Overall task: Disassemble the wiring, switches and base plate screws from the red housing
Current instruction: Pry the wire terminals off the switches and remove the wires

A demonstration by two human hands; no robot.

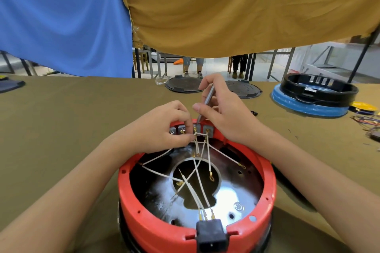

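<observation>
The round red housing point(131, 207) lies upside down in front of me, its shiny metal base plate point(230, 193) showing inside. White wires point(197, 172) with brass terminals cross the opening and run to a row of grey switches point(207, 129) at the far rim. My left hand point(164, 127) pinches a white wire right at the switches. My right hand point(224, 113) holds a thin grey metal tool point(205, 101), its tip down at a switch terminal. A black power socket point(211, 234) sits in the near rim.
On the olive-covered table point(72, 119) lie two dark round lids point(183, 84) at the back, a blue-and-black housing point(314, 96) at the right, and loose coloured wires point(368, 123) at the far right edge. Blue and mustard cloths hang overhead; people's legs show beyond.
</observation>
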